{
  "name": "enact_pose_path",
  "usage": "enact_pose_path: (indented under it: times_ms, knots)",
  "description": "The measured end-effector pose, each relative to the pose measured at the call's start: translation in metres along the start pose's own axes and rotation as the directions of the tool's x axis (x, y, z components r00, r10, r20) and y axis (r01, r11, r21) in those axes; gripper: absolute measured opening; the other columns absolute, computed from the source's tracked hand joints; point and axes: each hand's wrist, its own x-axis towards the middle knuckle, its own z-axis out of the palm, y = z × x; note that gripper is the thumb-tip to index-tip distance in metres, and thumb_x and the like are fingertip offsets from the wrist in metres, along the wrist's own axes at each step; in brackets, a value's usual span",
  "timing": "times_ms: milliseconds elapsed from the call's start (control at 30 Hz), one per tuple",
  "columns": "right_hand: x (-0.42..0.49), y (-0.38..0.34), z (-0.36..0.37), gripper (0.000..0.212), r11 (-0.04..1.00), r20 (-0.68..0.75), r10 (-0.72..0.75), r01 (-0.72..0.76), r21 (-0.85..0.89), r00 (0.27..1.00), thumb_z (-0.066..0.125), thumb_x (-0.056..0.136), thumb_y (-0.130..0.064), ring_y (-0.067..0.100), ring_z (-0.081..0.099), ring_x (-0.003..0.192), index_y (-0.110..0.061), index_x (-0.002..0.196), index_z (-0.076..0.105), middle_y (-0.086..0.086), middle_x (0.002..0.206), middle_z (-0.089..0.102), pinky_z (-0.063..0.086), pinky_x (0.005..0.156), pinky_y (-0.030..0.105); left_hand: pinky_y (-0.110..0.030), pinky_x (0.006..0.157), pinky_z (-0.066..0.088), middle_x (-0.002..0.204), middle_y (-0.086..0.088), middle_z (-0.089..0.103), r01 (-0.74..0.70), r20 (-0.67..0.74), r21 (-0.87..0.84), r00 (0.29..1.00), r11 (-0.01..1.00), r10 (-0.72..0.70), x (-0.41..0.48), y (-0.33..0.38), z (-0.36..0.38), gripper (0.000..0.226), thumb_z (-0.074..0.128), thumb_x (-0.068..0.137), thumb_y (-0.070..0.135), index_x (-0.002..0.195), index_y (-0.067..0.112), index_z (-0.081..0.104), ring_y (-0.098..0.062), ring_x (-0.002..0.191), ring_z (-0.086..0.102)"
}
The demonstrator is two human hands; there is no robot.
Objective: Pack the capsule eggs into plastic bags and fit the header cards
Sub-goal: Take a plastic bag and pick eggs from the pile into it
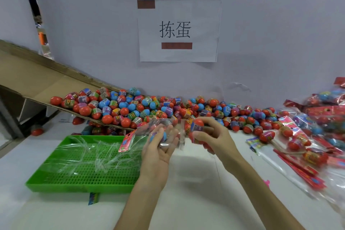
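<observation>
Bag lies L-R mid-frame, gripped by L hand; mouth faces R hand, which I see pinching egg.

A heap of capsule eggs, with red or blue halves and bright printed bands, stretches across the middle of the frame. At centre a clear bag lies roughly level, a red header card at its left end and a blue egg inside. A red-topped egg is just beside its right end. Empty bags lie lower left. Filled bags pile at the right edge.
</observation>
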Motion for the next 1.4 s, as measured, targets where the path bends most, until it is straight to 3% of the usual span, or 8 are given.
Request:
enact_pose_path:
  times_ms: [200, 367, 533, 667, 933, 1100, 1233, 1400]
  knots:
    - [-0.023, 0.003, 0.020, 0.041, 0.929, 0.038, -0.142, 0.146, -0.340, 0.989, 0.078, 0.078, -0.040, 0.007, 0.069, 0.083, -0.054, 0.114, 0.066, -0.024, 0.094, 0.072, 0.058, 0.074, 0.022, -0.045, 0.097, 0.058, 0.123, -0.018, 0.073, -0.043, 0.025, 0.106, 0.999, 0.993, 0.040, -0.001, -0.004, -0.003, 0.044, 0.068, 0.091, 0.017, 0.133, 0.006, 0.063, -0.035, 0.117, 0.070]
    - [-0.027, 0.009, 0.024, 0.067, 0.721, 0.011, -0.247, 0.191, -0.666, 0.969, 0.055, 0.080, -0.063, -0.002, 0.060, 0.073, -0.050, 0.145, 0.047, -0.032, 0.077, 0.063, 0.046, 0.062, 0.014, -0.033, 0.071, 0.063, 0.107, -0.010, 0.077, -0.044, 0.077, 0.199, 0.997, 0.979, 0.029, -0.003, -0.008, -0.004, 0.054, 0.074, 0.077, 0.022, 0.129, 0.011, 0.068, -0.020, 0.088, 0.076]
    - [-0.026, 0.009, 0.027, 0.046, 0.752, -0.048, -0.259, 0.170, -0.636, 0.965, 0.054, 0.072, -0.064, 0.001, 0.062, 0.071, -0.046, 0.113, 0.042, -0.020, 0.072, 0.064, 0.043, 0.053, 0.015, -0.030, 0.065, 0.061, 0.101, -0.009, 0.078, -0.031, 0.104, 0.264, 0.995, 0.964, 0.003, -0.002, -0.014, -0.005, 0.056, 0.077, 0.074, 0.022, 0.128, 0.014, 0.068, -0.016, 0.076, 0.074]
    - [-0.025, 0.010, 0.025, 0.025, 0.838, -0.054, -0.212, 0.153, -0.523, 0.976, 0.062, 0.075, -0.054, 0.004, 0.067, 0.077, -0.038, 0.094, 0.063, -0.022, 0.084, 0.069, 0.058, 0.070, 0.033, -0.031, 0.067, 0.061, 0.104, -0.015, 0.077, 0.004, 0.124, 0.262, 0.992, 0.965, -0.038, 0.000, -0.016, -0.007, 0.049, 0.074, 0.080, 0.016, 0.127, 0.008, 0.068, -0.019, 0.081, 0.075]
    - [-0.023, 0.014, 0.025, 0.025, 0.877, -0.084, -0.304, 0.244, -0.414, 0.949, 0.084, 0.079, -0.033, 0.007, 0.067, 0.085, -0.034, 0.095, 0.065, -0.019, 0.090, 0.068, 0.056, 0.073, 0.023, -0.037, 0.078, 0.062, 0.085, -0.011, 0.074, 0.150, 0.161, 0.266, 0.967, 0.952, -0.197, -0.002, -0.014, -0.006, 0.011, 0.071, 0.085, 0.011, 0.080, 0.006, 0.080, -0.019, 0.075, 0.073]
    - [-0.021, 0.020, 0.025, 0.009, 0.861, -0.090, -0.353, 0.285, -0.421, 0.931, 0.079, 0.086, -0.025, 0.008, 0.064, 0.086, -0.028, 0.094, 0.075, -0.017, 0.092, 0.066, 0.047, 0.068, 0.014, -0.038, 0.078, 0.063, 0.088, -0.014, 0.074, 0.203, 0.135, 0.234, 0.962, 0.951, -0.238, -0.005, -0.016, -0.002, 0.015, 0.070, 0.086, 0.012, 0.081, 0.002, 0.080, -0.024, 0.082, 0.075]
    - [-0.021, 0.021, 0.026, 0.041, 0.878, 0.098, -0.280, 0.296, -0.376, 0.955, 0.060, 0.095, -0.001, 0.004, 0.064, 0.107, -0.027, 0.124, 0.072, -0.023, 0.119, 0.065, 0.051, 0.083, 0.015, -0.035, 0.075, 0.064, 0.094, -0.018, 0.074, 0.173, 0.115, 0.200, 0.973, 0.964, -0.199, -0.005, -0.011, -0.003, 0.019, 0.069, 0.085, 0.013, 0.092, -0.001, 0.081, -0.025, 0.083, 0.075]
    - [-0.022, 0.013, 0.030, 0.036, 0.864, -0.043, -0.386, 0.345, -0.366, 0.921, 0.081, 0.086, -0.012, 0.012, 0.066, 0.065, -0.037, 0.106, 0.064, -0.020, 0.107, 0.066, 0.055, 0.062, 0.020, -0.036, 0.079, 0.065, 0.109, -0.021, 0.069, 0.182, 0.082, 0.138, 0.978, 0.974, -0.194, -0.005, -0.010, -0.002, 0.025, 0.069, 0.086, 0.012, 0.103, -0.005, 0.077, -0.026, 0.090, 0.074]
